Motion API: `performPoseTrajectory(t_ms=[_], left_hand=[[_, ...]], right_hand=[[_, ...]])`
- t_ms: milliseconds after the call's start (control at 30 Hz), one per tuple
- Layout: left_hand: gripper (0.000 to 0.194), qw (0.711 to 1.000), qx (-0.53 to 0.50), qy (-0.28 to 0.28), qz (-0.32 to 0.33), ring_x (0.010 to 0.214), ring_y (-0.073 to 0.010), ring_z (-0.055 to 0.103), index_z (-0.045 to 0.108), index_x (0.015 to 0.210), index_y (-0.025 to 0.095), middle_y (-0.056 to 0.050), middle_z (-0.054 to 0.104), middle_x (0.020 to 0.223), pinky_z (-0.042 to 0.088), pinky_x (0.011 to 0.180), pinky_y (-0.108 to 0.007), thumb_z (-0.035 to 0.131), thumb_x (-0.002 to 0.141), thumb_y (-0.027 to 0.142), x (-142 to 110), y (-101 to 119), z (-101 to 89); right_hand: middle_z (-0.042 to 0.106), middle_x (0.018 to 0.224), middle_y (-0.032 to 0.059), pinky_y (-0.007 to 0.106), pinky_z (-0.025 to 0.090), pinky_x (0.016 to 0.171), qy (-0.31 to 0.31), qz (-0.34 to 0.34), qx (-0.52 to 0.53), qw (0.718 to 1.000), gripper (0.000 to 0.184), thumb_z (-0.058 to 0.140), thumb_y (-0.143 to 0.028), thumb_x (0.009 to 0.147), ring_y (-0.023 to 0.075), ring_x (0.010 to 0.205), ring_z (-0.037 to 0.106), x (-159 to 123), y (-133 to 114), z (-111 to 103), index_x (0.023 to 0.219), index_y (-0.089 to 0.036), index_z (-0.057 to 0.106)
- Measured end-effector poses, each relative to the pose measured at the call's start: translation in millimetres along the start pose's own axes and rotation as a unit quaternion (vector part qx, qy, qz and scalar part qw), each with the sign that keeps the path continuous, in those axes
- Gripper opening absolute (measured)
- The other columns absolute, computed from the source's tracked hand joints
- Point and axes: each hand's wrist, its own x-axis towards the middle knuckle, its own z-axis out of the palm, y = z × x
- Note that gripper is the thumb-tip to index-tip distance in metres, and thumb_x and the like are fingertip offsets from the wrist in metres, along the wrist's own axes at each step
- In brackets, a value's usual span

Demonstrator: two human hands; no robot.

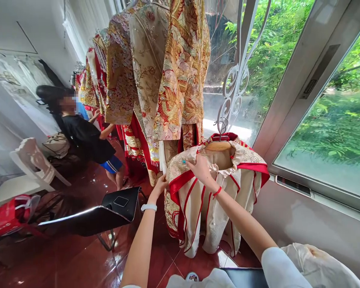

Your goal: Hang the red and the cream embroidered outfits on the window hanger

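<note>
A cream embroidered garment with red trim [220,188] hangs from a wooden hanger [218,145], hooked on the white window grille. My left hand [160,187] pinches the garment's left outer edge, its fingertips partly hidden. Higher up, at the open top of the same garment, my right hand [200,168] grips the gathered cloth. Its thumb lies on the outside, and its other fingers are partly hidden. Just behind my hands, a gold-and-red embroidered jacket [178,88] hangs on the rack.
More embroidered clothes [93,76] line the rack. A person in a black shirt [85,134] stands beside them at left. A black chair [120,208] with a phone on it is left of my arm. A dark phone-like object [293,186] lies on the windowsill [342,208].
</note>
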Motion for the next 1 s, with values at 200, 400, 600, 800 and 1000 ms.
performPoseTrajectory(t_ms=[200,400,600,800,1000], left_hand=[[0.039,0.987,-0.021,0.159,-0.022,0.065,-0.0177,0.057,0.064,0.078,0.016,0.001,0.061,0.065,0.047,0.061,-0.029,0.074,0.055,0.046,-6,13,-8.4],[0.03,0.935,0.051,0.349,0.043,0.062,-0.0127,0.05,0.056,0.07,0.017,0.004,0.055,0.065,0.043,0.06,-0.025,0.073,0.056,0.038,-14,40,-5.2],[0.043,0.951,0.123,0.273,0.077,0.086,-0.021,0.061,0.059,0.098,0.018,-0.004,0.061,0.093,0.052,0.078,-0.033,0.074,0.064,0.041,-23,46,-22.5],[0.051,0.91,0.302,0.083,0.271,0.127,-0.0278,0.05,0.052,0.134,0.024,-0.01,0.054,0.131,0.037,0.113,-0.046,0.059,0.086,0.041,18,106,-9.3],[0.033,0.879,0.399,0.049,0.257,0.114,-0.03,0.056,0.061,0.12,0.02,-0.011,0.065,0.116,0.043,0.105,-0.047,0.051,0.091,0.034,58,131,17.0]], right_hand=[[0.063,0.079,0.0027,0.031,0.044,0.07,0.002,-0.041,0.075,0.996,0.011,0.058,-0.029,0.08,0.0212,0.074,0.056,14,11,1,0.083,-0.023,0.048],[0.068,0.086,0.004,0.035,0.05,0.076,0.015,-0.046,0.098,0.994,0.008,0.056,-0.027,0.087,0.0224,0.08,0.063,18,-1,-2,0.092,-0.023,0.054],[0.069,0.112,0.0105,0.045,0.047,0.098,0.258,-0.03,-0.019,0.965,0.027,0.062,-0.04,0.088,0.0266,0.107,0.061,-23,81,-118,0.109,-0.023,0.062],[0.071,0.116,0.0113,0.045,0.048,0.096,0.162,0.026,-0.022,0.986,0.047,0.068,-0.037,0.072,0.0292,0.107,0.064,-55,182,-174,0.115,-0.019,0.065],[0.075,0.089,0.0078,0.036,0.049,0.078,0.172,0.045,0.002,0.984,0.033,0.05,-0.027,0.07,0.0242,0.081,0.065,-49,184,-175,0.094,-0.016,0.07]])
